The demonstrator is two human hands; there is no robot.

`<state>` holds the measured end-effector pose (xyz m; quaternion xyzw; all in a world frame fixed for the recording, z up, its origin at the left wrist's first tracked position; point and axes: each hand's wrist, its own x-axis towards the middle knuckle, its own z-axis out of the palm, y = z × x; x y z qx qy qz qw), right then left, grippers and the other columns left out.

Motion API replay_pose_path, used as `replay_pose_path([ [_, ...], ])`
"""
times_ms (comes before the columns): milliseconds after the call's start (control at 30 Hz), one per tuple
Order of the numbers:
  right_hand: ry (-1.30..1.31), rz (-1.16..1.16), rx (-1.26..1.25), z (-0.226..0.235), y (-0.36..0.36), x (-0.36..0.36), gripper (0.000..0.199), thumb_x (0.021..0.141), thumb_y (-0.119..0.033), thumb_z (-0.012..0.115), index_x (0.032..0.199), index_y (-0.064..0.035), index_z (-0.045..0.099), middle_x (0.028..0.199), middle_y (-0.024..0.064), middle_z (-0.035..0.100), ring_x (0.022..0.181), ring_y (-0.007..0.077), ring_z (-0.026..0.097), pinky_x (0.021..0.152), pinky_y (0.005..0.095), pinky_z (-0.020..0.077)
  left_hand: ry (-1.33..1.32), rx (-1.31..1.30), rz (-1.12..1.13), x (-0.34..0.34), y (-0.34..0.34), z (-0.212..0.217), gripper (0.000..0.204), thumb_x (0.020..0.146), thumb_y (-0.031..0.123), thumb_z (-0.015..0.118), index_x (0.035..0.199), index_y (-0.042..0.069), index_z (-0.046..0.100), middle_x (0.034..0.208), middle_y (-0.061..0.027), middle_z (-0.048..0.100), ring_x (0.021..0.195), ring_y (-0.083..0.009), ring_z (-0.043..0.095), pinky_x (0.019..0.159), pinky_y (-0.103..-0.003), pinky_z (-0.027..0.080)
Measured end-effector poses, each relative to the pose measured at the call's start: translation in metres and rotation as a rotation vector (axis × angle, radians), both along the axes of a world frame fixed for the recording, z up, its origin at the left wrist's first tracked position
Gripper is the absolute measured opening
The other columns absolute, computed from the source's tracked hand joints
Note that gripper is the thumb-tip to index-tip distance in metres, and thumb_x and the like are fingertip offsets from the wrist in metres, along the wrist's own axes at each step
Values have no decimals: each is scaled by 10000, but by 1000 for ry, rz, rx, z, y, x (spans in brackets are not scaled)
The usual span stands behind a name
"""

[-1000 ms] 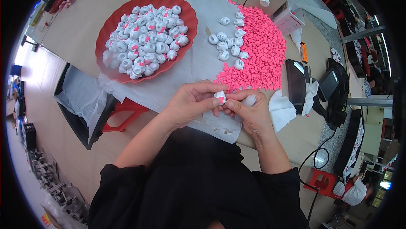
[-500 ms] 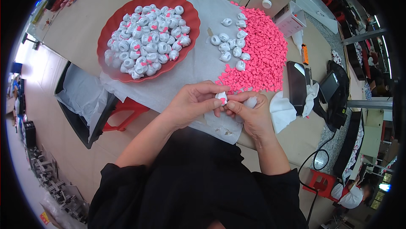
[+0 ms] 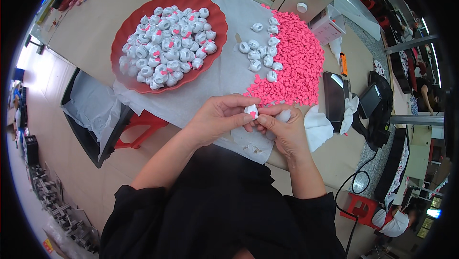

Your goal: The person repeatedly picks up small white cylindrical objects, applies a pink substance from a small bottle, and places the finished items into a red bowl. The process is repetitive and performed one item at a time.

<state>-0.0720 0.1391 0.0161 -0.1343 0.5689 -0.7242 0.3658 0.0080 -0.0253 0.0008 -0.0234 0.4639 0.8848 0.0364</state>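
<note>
The left hand (image 3: 221,113) is closed in a pinch on a small white piece (image 3: 251,111), its thumb and forefinger on the left side of it. The piece carries a pink part (image 3: 253,115) on the side toward the person. The right hand (image 3: 288,126) is closed around a pale, translucent object (image 3: 284,116), mostly hidden, and brings its fingertips against the right side of the same white piece. Exactly what the pale object is, I cannot tell. Both hands are over the near edge of a white sheet (image 3: 203,83) spread on the bench (image 3: 79,37).

Just beyond the hands, to the far right, lies a broad heap of pink pieces (image 3: 302,51). Along its left edge is a loose group of white pieces (image 3: 255,54), some touching the heap. At the far left stands a red scalloped bowl (image 3: 220,24), filled with a mound of white pieces (image 3: 167,51), many showing pink parts.

To the right of the heap are a white carton (image 3: 328,27), an orange stick-shaped item (image 3: 343,64) and a dark flat case (image 3: 333,97). A crumpled white cloth (image 3: 317,129) lies just right of the right hand. At the left, below the bench, 1 red stool (image 3: 142,129) shows beside a black bin (image 3: 111,140).
</note>
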Motion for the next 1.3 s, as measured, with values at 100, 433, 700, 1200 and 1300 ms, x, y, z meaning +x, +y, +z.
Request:
replay_pose_path([
  [100, 18, -9, 14, 0, 0, 1, 138, 752, -24, 660, 879, 27, 638, 744, 88, 631, 622, 96, 556, 564, 207, 450, 5, -12, 2, 0, 0, -1, 298, 823, -22, 546, 1120, -32, 532, 1024, -101, 534, 811, -160, 578, 676, -266, 498],
  [433, 72, -21, 39, -1, -1, 4, 110, 740, 5, 653, 849, 11, 634, 741, 120, 640, 630, 159, 592, 561, 247, 457, 8, -15, 25, 1, 1, 0, 298, 812, -26, 557, 1110, -23, 540, 950, -71, 534, 760, -148, 587, 698, -258, 477],
  [700, 69, -17, 52, 1, -1, 3, 100, 748, -10, 656, 840, 25, 637, 725, 90, 633, 622, 111, 564, 567, 222, 454, 22, -9, 27, 1, 1, 0, 296, 813, -30, 553, 1109, -21, 540, 946, -73, 538, 767, -152, 589, 696, -261, 481],
  [1200, 43, -38, 40, 1, -1, 5, 99, 754, -23, 656, 840, 21, 636, 732, 79, 634, 617, 88, 551, 562, 207, 445, 15, -14, 21, 1, 1, -1, 293, 826, -15, 549, 1118, -22, 530, 940, -76, 552, 780, -144, 578, 690, -257, 487],
  [1300, -20, -65, -7, 2, -4, 4, 114, 764, -44, 651, 860, 16, 637, 751, 79, 633, 618, 89, 544, 556, 211, 436, 7, -27, 63, -2, 3, 0, 309, 815, -16, 562, 1122, -28, 527, 970, -84, 543, 786, -143, 576, 668, -259, 496],
])
